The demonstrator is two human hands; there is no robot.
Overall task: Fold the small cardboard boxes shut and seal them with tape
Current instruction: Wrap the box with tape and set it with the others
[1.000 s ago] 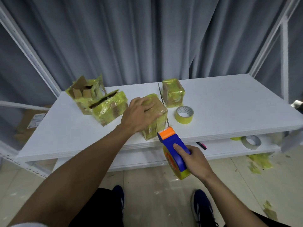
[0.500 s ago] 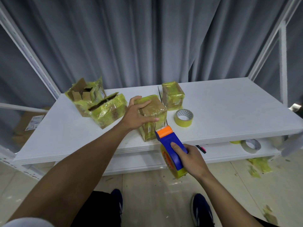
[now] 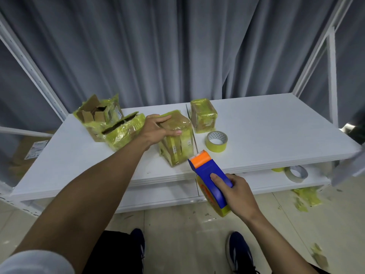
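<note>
A small cardboard box [image 3: 178, 147] wrapped in yellow tape stands near the front edge of the white shelf [image 3: 276, 135]. My left hand [image 3: 156, 129] grips its top left corner, thumb along the near side and fingers over the top. My right hand [image 3: 237, 192] holds a blue and orange tape dispenser [image 3: 209, 173] with a yellow roll, its orange nose close to the box's lower right corner. A taped box [image 3: 203, 115] stands behind. Two more boxes sit at the left, one [image 3: 124, 131] with a gap in its top, one [image 3: 94, 113] with flaps open.
A loose roll of yellow tape [image 3: 216, 141] lies right of the held box. A lower shelf [image 3: 266, 180] carries another tape roll [image 3: 296, 173]. Yellow tape scraps [image 3: 306, 196] litter the floor at the right. Grey curtains hang behind. My shoes [image 3: 239, 252] are below.
My left hand slid from flat on the box's top to gripping its left corner, and the box turned slightly. The dispenser stayed near the box's lower right corner.
</note>
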